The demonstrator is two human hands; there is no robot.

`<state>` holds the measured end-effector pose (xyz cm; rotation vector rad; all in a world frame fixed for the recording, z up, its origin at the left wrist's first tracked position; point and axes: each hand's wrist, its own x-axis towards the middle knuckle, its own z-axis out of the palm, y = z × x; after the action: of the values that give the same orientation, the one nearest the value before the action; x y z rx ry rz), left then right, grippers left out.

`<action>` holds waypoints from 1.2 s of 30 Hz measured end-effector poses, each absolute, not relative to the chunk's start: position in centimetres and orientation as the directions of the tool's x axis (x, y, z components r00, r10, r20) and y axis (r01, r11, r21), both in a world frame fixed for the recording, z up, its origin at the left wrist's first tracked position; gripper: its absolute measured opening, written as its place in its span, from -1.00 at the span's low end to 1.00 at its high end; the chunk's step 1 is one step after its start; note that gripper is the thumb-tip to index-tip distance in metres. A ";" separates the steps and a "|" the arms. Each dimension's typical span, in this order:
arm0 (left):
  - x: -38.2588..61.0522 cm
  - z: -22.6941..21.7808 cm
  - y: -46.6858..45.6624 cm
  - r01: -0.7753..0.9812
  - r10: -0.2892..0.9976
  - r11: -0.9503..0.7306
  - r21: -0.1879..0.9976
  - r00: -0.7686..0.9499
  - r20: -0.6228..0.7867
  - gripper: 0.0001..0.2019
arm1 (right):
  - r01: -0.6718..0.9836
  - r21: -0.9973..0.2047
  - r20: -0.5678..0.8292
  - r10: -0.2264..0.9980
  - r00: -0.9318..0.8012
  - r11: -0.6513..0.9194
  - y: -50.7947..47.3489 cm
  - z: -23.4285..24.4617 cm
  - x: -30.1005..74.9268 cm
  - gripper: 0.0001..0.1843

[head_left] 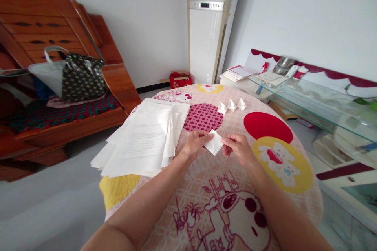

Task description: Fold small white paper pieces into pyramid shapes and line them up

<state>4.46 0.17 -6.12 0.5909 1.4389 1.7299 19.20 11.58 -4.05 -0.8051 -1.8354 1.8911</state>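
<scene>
Cloth-covered table [268,127]: work surface.
Paper stack [141,133]: table's left side; I judge this stock remaining.
Left hand [196,143]: fingers gripping the folded square's left edge.
Right hand [238,147]: fingertips pinching its right edge.
Folded square [214,143]: between both hands, flat; I judge it part-finished.
Folded pieces [231,106]: three, in a row beyond the hands; I judge them complete.

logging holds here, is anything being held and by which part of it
A small white paper square: the left grip pinches its left side, the right grip its right side.
</scene>
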 end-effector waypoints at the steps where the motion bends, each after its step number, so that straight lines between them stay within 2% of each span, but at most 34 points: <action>1: 4.5 -6.1 0.2 -0.292 0.804 -0.045 0.955 -0.578 -0.139 -0.55 | 0.105 -0.992 -0.123 0.641 -0.757 -0.066 11.5 -4.0 19.2 -0.63; 6: 4.7 -6.2 0.4 -0.325 0.782 -0.104 0.940 -0.611 -0.125 -0.52 | 0.064 -0.991 -0.124 0.621 -0.774 -0.118 11.0 -4.1 18.9 -0.62; 11: 4.9 -6.4 0.5 -0.313 0.734 -0.166 0.935 -0.672 -0.095 -0.52 | 0.123 -0.976 -0.204 0.550 -0.810 -0.181 10.3 -5.2 18.5 -0.64; 17: 5.5 -6.5 0.5 -0.311 0.717 -0.216 0.925 -0.694 -0.066 -0.56 | 0.104 -0.966 -0.223 0.563 -0.796 -0.236 9.8 -5.5 17.9 -0.66; 25: 4.9 -7.0 0.8 -0.309 0.642 -0.279 0.909 -0.764 -0.063 -0.57 | 0.117 -0.967 -0.227 0.559 -0.798 -0.226 9.3 -5.2 17.7 -0.75; 31: 4.3 -6.0 0.2 -0.355 0.730 -0.173 0.919 -0.672 -0.122 -0.63 | -0.006 -0.968 -0.174 0.687 -0.705 -0.251 10.9 -5.3 18.4 -0.72; 36: 3.8 -5.3 -0.5 -0.291 0.852 0.050 0.955 -0.487 -0.193 -0.79 | -0.054 -0.965 -0.164 0.752 -0.638 -0.257 13.0 -5.5 19.1 -0.66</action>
<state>3.82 -0.47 -5.31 0.6072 1.4205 1.5979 19.15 12.97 -5.48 -0.8635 -1.4555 1.9439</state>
